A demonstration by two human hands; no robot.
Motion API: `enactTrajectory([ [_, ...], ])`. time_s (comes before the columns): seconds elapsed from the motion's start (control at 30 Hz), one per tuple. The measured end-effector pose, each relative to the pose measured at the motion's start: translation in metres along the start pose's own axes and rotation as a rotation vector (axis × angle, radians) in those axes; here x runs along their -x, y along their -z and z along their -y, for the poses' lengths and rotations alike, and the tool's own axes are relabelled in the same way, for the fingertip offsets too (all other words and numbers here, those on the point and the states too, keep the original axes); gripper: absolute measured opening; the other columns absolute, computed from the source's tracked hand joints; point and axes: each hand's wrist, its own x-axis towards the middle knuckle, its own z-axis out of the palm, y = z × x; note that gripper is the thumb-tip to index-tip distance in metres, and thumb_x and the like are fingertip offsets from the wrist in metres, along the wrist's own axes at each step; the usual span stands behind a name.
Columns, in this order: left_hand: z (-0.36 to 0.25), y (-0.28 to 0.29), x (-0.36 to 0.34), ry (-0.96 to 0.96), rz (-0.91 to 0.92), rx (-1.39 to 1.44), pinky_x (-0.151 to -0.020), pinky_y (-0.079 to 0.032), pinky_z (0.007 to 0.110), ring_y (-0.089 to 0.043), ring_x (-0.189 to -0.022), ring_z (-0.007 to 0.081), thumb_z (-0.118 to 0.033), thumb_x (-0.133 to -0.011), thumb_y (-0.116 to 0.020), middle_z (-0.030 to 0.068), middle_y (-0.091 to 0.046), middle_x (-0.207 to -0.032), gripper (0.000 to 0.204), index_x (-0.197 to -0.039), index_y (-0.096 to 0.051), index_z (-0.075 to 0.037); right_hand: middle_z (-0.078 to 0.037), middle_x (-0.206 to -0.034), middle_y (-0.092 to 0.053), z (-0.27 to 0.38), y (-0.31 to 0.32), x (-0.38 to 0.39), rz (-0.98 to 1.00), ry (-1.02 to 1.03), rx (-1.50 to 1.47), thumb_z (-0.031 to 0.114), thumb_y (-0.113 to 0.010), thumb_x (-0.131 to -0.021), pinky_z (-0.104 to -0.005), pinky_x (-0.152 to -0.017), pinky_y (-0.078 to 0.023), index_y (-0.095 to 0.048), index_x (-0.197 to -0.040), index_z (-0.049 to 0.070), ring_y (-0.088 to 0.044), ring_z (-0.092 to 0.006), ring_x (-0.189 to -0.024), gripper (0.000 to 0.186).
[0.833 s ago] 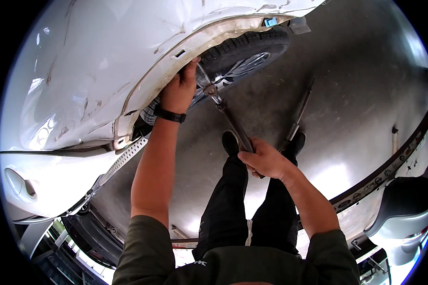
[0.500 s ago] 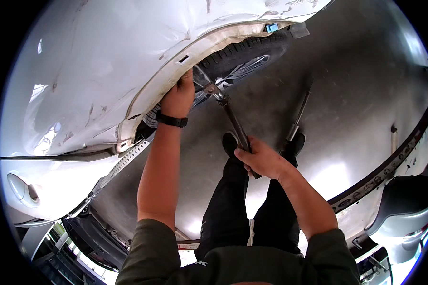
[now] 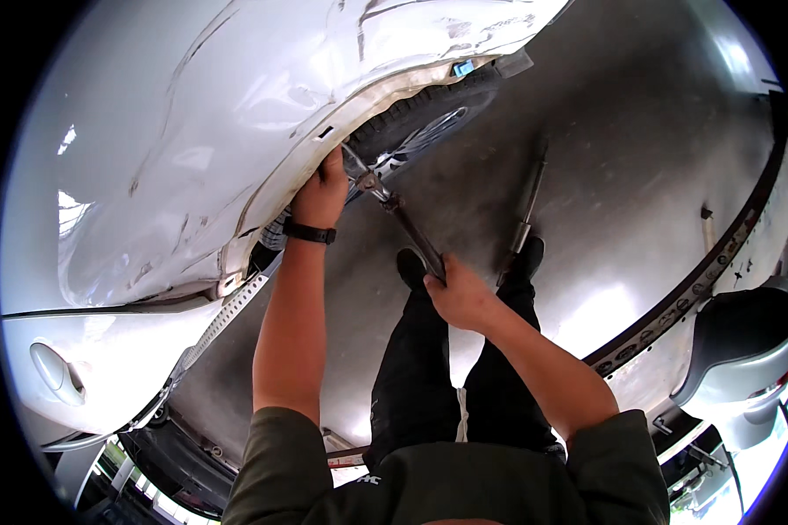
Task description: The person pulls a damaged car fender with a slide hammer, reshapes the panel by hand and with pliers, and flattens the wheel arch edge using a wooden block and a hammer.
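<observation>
My right hand is closed round the lower end of a long dark metal bar. At the bar's upper end a jointed metal head joins a thinner bright rod, which runs up to the wheel arch lip of a white car. My left hand, with a black band on its wrist, is at that lip beside the rod. Its fingers are mostly hidden behind the edge, so their grip does not show. Dents and scuffs mark the white body panel above. Under the arch sits the tyre.
A second long metal tool with a thick sleeve stands near my right shoe. A blue clip is on the arch edge. To the right run a dark curved rail and a grey-and-black object.
My right hand and the bar have shifted slightly left and up, and the hand now covers the bar's lower end. My left hand stays at the arch lip. The whole view has shifted a little.
</observation>
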Motion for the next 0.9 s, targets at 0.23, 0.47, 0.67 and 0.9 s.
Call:
enactTrajectory([
  [0.23,-0.007,0.000,0.000,-0.023,-0.023,-0.017,-0.093,-0.047,0.040,-0.062,-0.108,0.0337,-0.027,-0.100,-0.051,0.0177,-0.067,-0.114,0.034,-0.119,-0.062,-0.001,-0.033,-0.098,-0.062,0.004,-0.006,0.005,-0.022,0.023,-0.019,0.023,-0.054,-0.095,-0.0498,-0.087,-0.046,-0.048,-0.114,-0.007,-0.059,-0.0489,-0.100,0.037],
  [0.47,-0.011,0.001,0.004,-0.067,-0.064,-0.055,-0.090,-0.048,0.040,-0.063,-0.106,0.0337,-0.026,-0.100,-0.051,0.0174,-0.068,-0.112,0.032,-0.118,-0.062,-0.001,-0.036,-0.099,-0.062,0.010,-0.001,0.013,0.065,0.018,0.075,0.021,-0.051,-0.096,-0.0499,-0.088,-0.048,-0.041,-0.121,-0.014,-0.061,-0.0490,-0.099,0.045],
  [0.67,-0.016,0.003,0.002,-0.105,-0.087,-0.028,-0.088,-0.048,0.040,-0.064,-0.104,0.0330,-0.028,-0.099,-0.054,0.0169,-0.069,-0.109,0.033,-0.117,-0.063,-0.002,-0.035,-0.095,-0.063,-0.005,-0.012,0.007,-0.075,0.103,0.109,0.023,-0.053,-0.095,-0.0504,-0.085,-0.049,-0.044,-0.116,-0.012,-0.062,-0.0492,-0.094,0.042],
  [0.9,-0.019,-0.004,-0.002,-0.049,-0.074,-0.034,-0.089,-0.049,0.039,-0.065,-0.104,0.0324,-0.033,-0.094,-0.061,0.0153,-0.070,-0.109,0.036,-0.114,-0.066,-0.003,-0.034,-0.088,-0.063,0.003,-0.010,-0.004,-0.148,-0.002,0.032,0.024,-0.056,-0.093,-0.0516,-0.079,-0.049,-0.049,-0.107,-0.007,-0.062,-0.0497,-0.089,0.035],
])
